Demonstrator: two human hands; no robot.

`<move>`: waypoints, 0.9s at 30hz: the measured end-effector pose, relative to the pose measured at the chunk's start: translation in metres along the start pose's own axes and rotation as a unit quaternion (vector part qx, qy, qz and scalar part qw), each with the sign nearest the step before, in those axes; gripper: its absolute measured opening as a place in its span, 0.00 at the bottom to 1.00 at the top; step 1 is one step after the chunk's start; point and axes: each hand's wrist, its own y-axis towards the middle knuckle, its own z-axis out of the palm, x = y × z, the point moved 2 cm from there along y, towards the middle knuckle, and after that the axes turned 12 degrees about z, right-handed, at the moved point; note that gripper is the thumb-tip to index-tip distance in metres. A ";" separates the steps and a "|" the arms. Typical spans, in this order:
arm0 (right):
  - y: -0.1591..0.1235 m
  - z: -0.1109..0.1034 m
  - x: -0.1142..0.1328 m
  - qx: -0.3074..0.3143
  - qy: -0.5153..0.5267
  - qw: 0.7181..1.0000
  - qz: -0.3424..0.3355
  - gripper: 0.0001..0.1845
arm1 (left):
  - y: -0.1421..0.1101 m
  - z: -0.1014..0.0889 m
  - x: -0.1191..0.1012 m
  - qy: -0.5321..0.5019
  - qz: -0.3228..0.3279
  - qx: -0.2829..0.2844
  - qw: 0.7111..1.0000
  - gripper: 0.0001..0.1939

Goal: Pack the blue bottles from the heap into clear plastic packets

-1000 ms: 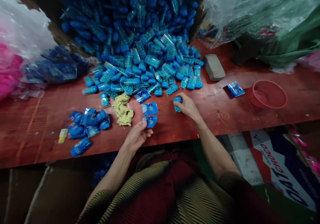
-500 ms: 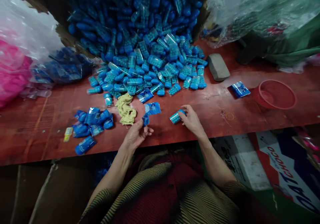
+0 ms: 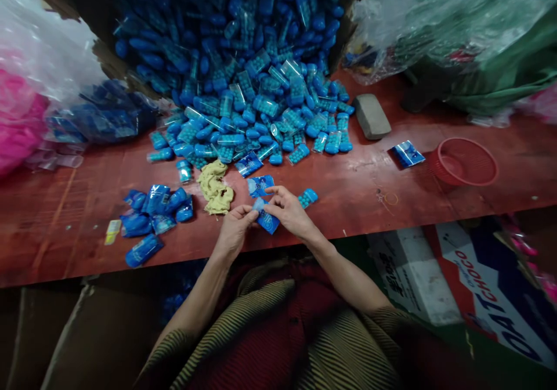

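Between my two hands is a small blue printed packet (image 3: 268, 220), held low over the red table's front part. My left hand (image 3: 234, 226) pinches its left edge between thumb and fingers. At the packet's upper right, my right hand (image 3: 290, 211) has its thumb and fingers closed on it. A clear bottle with blue beads and a blue cap (image 3: 308, 198) lies on its side just right of my right hand, partly hidden by it. Another flat blue packet (image 3: 260, 186) lies beyond my fingers, and a further blue packet (image 3: 249, 164) rests near the pile.
A large heap of blue bead bottles (image 3: 261, 123) spills from a torn box at the back. Yellow putty-like stuff (image 3: 214, 188) and filled blue packets (image 3: 156, 210) lie left. On the right are a grey block (image 3: 372, 116), a blue packet stack (image 3: 408, 154) and a red basket (image 3: 465, 162).
My right hand drew a bottle nearer, let it go on the table, and moved left to the packet. My left hand keeps hold of the packet, which is now turned flat.
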 end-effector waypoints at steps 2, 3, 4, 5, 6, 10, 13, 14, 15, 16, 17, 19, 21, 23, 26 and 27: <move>-0.002 0.003 -0.002 -0.022 -0.013 0.999 -0.020 0.16 | -0.002 0.001 0.004 -0.027 -0.016 -0.006 0.999 0.15; -0.003 0.005 -0.002 -0.032 -0.025 0.999 -0.028 0.15 | -0.003 0.001 0.006 -0.039 -0.028 -0.001 0.999 0.17; -0.005 0.006 -0.003 -0.039 -0.038 0.998 -0.033 0.14 | -0.004 0.002 0.008 -0.051 -0.043 0.007 0.998 0.18; -0.006 0.008 -0.003 -0.042 -0.050 0.997 -0.037 0.14 | -0.004 0.002 0.009 -0.063 -0.058 0.019 0.996 0.19; -0.007 0.009 -0.003 -0.040 -0.063 0.996 -0.040 0.14 | -0.004 0.002 0.009 -0.073 -0.069 0.030 0.994 0.20; -0.014 -0.004 0.007 -0.067 -0.158 0.983 -0.072 0.21 | -0.003 0.000 0.006 -0.112 -0.098 0.028 0.988 0.15; -0.018 -0.036 0.016 -0.205 -0.350 0.909 -0.090 0.25 | -0.004 -0.004 0.005 -0.129 -0.137 0.006 0.982 0.13; -0.018 -0.048 0.016 -0.234 -0.421 0.873 -0.079 0.25 | -0.005 -0.005 0.005 -0.133 -0.145 -0.002 0.981 0.14; -0.017 -0.058 0.014 -0.232 -0.475 0.846 -0.064 0.24 | -0.005 -0.006 0.006 -0.136 -0.150 -0.011 0.979 0.14; -0.015 -0.067 0.010 -0.216 -0.514 0.829 -0.050 0.23 | -0.006 -0.006 0.006 -0.139 -0.155 -0.021 0.978 0.13; -0.012 -0.074 0.005 -0.195 -0.538 0.819 -0.040 0.21 | -0.006 -0.005 0.006 -0.144 -0.160 -0.033 0.976 0.13; -0.009 -0.082 -0.006 -0.158 -0.555 0.816 -0.036 0.18 | -0.007 -0.004 0.007 -0.154 -0.177 -0.056 0.971 0.11; -0.009 -0.085 -0.014 -0.145 -0.545 0.824 -0.050 0.18 | -0.008 -0.001 0.007 -0.160 -0.193 -0.074 0.965 0.12; -0.012 -0.085 -0.019 -0.135 -0.532 0.833 -0.070 0.22 | -0.008 0.002 0.006 -0.165 -0.201 -0.084 0.962 0.13; -0.020 -0.082 -0.023 -0.099 -0.545 0.828 -0.091 0.24 | -0.009 0.005 0.007 -0.179 -0.199 -0.092 0.959 0.13; -0.022 -0.080 -0.024 -0.091 -0.553 0.823 -0.091 0.24 | -0.009 0.005 0.007 -0.181 -0.199 -0.097 0.958 0.12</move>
